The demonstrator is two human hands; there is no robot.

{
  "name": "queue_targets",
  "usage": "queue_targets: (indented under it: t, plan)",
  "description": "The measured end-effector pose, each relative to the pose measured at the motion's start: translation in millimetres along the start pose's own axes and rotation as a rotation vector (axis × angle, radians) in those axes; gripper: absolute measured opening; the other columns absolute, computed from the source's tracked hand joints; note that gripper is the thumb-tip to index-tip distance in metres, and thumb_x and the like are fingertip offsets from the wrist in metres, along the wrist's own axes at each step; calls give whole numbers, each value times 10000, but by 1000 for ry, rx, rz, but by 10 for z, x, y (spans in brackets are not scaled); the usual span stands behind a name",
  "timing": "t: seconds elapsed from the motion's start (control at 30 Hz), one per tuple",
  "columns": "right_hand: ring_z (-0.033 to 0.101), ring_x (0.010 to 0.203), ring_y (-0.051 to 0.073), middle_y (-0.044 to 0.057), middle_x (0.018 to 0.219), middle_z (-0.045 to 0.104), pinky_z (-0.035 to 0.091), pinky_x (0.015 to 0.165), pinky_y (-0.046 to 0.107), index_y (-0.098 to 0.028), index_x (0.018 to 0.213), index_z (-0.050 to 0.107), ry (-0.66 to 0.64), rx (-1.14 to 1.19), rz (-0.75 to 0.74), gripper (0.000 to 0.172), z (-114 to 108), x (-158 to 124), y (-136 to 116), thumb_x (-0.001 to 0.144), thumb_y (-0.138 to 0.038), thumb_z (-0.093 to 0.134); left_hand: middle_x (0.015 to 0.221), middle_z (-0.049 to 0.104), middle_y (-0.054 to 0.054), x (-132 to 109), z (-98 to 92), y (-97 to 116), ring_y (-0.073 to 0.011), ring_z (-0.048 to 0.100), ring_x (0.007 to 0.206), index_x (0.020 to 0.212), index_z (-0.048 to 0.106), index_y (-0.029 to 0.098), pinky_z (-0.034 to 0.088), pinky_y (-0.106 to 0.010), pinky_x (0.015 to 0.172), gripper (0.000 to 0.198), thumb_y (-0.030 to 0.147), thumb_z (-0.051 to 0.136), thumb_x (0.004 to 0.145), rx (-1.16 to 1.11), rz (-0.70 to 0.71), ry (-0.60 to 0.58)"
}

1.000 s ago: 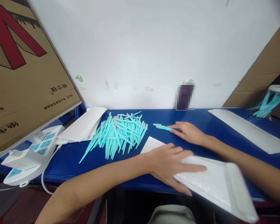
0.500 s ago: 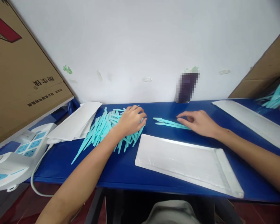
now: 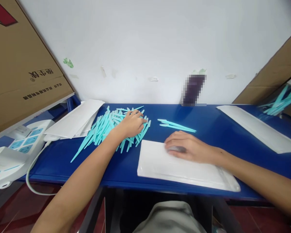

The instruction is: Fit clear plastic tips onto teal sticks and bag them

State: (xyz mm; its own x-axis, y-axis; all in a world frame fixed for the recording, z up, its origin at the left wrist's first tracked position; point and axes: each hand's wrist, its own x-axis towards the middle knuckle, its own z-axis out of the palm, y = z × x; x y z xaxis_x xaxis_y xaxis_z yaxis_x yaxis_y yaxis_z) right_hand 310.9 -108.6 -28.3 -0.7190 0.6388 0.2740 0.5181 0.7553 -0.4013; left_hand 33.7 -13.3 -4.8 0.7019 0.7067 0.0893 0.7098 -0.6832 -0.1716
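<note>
My left hand (image 3: 133, 123) rests on a heap of slim turquoise plastic sticks (image 3: 103, 126) with pale ends. Its fingers are loosely bent and apart; their tips partly disappear among the sticks. Over a white packet (image 3: 152, 161) near the table's front edge, my right hand (image 3: 186, 147) is slightly blurred. A dark gap shows between its thumb and curved fingers, and I see nothing held there. Whether it touches the packet I cannot tell. A few separate turquoise sticks (image 3: 176, 125) lie side by side just behind this hand.
White envelopes (image 3: 75, 119) are stacked left of the heap, near a power strip (image 3: 30, 144) with a cable. Another white packet (image 3: 257, 127) lies at right, before a clear container (image 3: 289, 95) of turquoise sticks. A blurred-out phone (image 3: 194, 90) leans on the wall.
My right hand has left the separate sticks and moved toward me, over the white packet. My left hand stays on the heap. The camera view has shifted slightly.
</note>
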Motion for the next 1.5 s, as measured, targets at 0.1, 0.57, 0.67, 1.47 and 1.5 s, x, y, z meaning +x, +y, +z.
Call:
queue_targets:
  t: [0.1, 0.57, 0.67, 1.47, 1.5]
  plan:
    - [715, 989, 236, 80, 1054, 786, 538, 900, 416, -226, 1033, 761, 62, 45, -122, 186, 51, -6, 23, 923, -366, 706, 1398, 605, -161, 8, 34, -16, -371, 473, 1333, 1387, 668, 208, 407, -560, 1072, 483, 190, 384, 996, 7, -11, -26]
    - [670, 1194, 329, 147, 1338, 703, 555, 993, 526, -157, 1274, 722, 253, -394, 169, 367, -151, -51, 291, 994, -312, 541, 1359, 671, -70, 47, -4, 36, -330, 511, 1287, 1289, 728, 316, 392, -513, 1049, 490, 85, 437, 970, -12, 62, 5]
    - [626, 1291, 339, 147, 1413, 668, 527, 1058, 554, -136, 1324, 708, 86, -397, 231, 440, -196, -53, 433, 1032, -358, 465, 1314, 694, -76, 58, -22, 64, -323, 540, 1256, 1233, 757, 302, 370, -533, 1077, 428, 115, 458, 992, 31, 75, 0]
    - [707, 1070, 306, 170, 1197, 747, 578, 941, 471, -131, 1195, 760, 89, -398, 211, 390, -177, -21, 728, 1011, -252, 438, 1062, 729, -70, 185, 29, 458, -225, 680, 946, 1134, 779, 259, 412, -377, 907, 275, 361, 537, 1053, 103, 199, 110]
    - [708, 1063, 310, 176, 1189, 749, 578, 937, 475, -120, 1185, 761, 92, -406, 219, 390, -176, -10, 724, 1011, -256, 440, 1037, 734, -69, 202, 26, 487, -222, 686, 923, 1102, 787, 246, 417, -370, 879, 265, 352, 550, 1047, 102, 202, 114]
